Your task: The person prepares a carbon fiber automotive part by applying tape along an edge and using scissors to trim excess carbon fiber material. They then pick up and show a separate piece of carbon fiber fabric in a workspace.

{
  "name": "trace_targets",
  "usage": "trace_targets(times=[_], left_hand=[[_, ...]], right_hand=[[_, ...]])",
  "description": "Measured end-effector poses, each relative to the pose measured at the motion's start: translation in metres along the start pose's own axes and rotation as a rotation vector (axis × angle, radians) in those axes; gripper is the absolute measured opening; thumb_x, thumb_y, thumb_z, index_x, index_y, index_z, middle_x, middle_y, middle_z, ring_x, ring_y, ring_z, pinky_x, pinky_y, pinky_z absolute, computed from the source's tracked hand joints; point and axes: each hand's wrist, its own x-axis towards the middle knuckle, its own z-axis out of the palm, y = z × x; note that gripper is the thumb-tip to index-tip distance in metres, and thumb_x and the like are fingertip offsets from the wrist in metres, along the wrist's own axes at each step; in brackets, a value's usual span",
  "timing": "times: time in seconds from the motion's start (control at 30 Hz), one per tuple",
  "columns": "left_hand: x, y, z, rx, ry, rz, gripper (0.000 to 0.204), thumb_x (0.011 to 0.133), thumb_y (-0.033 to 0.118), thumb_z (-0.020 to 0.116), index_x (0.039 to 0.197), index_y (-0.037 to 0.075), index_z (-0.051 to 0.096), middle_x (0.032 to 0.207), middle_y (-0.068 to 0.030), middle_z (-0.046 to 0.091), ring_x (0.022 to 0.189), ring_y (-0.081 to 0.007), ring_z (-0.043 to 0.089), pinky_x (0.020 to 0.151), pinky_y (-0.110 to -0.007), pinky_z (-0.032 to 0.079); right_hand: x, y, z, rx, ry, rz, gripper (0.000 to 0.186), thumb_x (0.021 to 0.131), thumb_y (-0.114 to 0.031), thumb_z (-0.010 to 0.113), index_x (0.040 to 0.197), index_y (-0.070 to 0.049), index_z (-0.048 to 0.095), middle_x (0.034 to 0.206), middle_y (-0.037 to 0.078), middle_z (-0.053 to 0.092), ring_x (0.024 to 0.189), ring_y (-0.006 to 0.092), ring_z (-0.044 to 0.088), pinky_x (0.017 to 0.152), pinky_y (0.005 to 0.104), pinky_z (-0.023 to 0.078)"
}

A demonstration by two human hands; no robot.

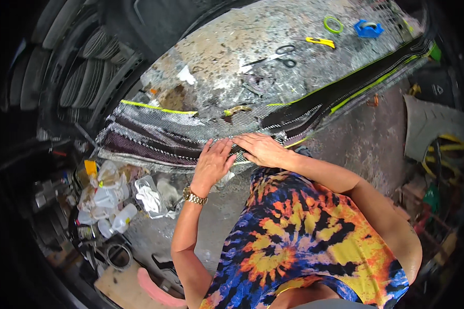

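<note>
A long curved piece of black woven sheet (157, 141) with pale streaks and yellow-green tape along its edges lies across the worktable. My left hand (213, 162) rests on its near half with fingers extended, a gold watch on the wrist. Just to its right, my right hand (263, 150) lies palm down on the same piece, fingers stretched out toward the left. Black-handled scissors (286, 56) lie beyond the piece on the mottled table (206, 62), with a yellow utility knife (320, 42) to their right.
A green tape roll (333, 24) and blue tape holder (368, 29) lie at the back. Dark stacked parts (87, 77) stand left. Plastic jugs (122, 217) and a tray with white material (150, 195) are low left; a grey curved panel (433, 121) is at the right.
</note>
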Motion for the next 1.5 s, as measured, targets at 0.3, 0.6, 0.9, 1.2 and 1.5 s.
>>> trace_targets(times=[0.3,0.6,0.9,1.2,1.5], left_hand=[[0.013,-0.015,-0.031,0.198,-0.12,0.241,0.067,0.091,0.052,0.047,0.135,0.0,0.046,0.146,-0.0104,0.039,0.137,-0.0258,0.031,0.114,-0.043,0.02],[0.009,-0.037,-0.059,0.382,-0.2,0.166,0.077,0.088,0.06,0.043,0.14,0.004,0.04,0.151,-0.0031,0.032,0.139,-0.0242,0.028,0.115,-0.043,0.018],[0.076,-0.01,-0.05,0.038,-0.034,0.108,0.073,0.082,0.03,0.067,0.141,0.001,0.035,0.14,-0.0183,0.043,0.129,-0.0336,0.041,0.107,-0.042,0.031],[0.151,0.003,-0.009,-0.103,-0.265,0.039,0.083,0.071,0.035,0.079,0.138,0.004,0.04,0.089,-0.0236,0.065,0.084,-0.0372,0.065,0.075,-0.044,0.049],[0.152,0.01,-0.018,-0.109,-0.397,-0.101,0.095,0.069,0.03,0.081,0.145,0.008,0.029,0.098,-0.0269,0.065,0.092,-0.0395,0.064,0.078,-0.045,0.05]], right_hand=[[-0.004,-0.002,0.009,0.038,0.105,0.018,0.048,0.079,-0.013,0.062,0.123,-0.001,0.048,0.121,0.017,0.055,0.114,0.0321,0.053,0.096,0.0418,0.043],[-0.005,0.0,0.016,0.002,0.124,0.028,0.044,0.083,-0.017,0.061,0.124,-0.003,0.051,0.122,0.015,0.057,0.113,0.0296,0.055,0.098,0.0409,0.043],[-0.008,0.007,0.03,0.006,0.233,-0.019,0.038,0.08,-0.015,0.061,0.115,-0.002,0.053,0.114,0.012,0.059,0.11,0.0271,0.056,0.095,0.0404,0.043],[-0.007,0.011,0.045,-0.008,0.344,-0.051,0.03,0.078,-0.017,0.061,0.104,-0.005,0.053,0.104,0.009,0.06,0.103,0.0254,0.058,0.089,0.0395,0.044],[-0.023,0.018,0.035,-0.046,0.258,-0.118,0.045,0.082,-0.019,0.059,0.123,-0.004,0.05,0.126,0.013,0.054,0.121,0.0259,0.05,0.103,0.0435,0.036]])
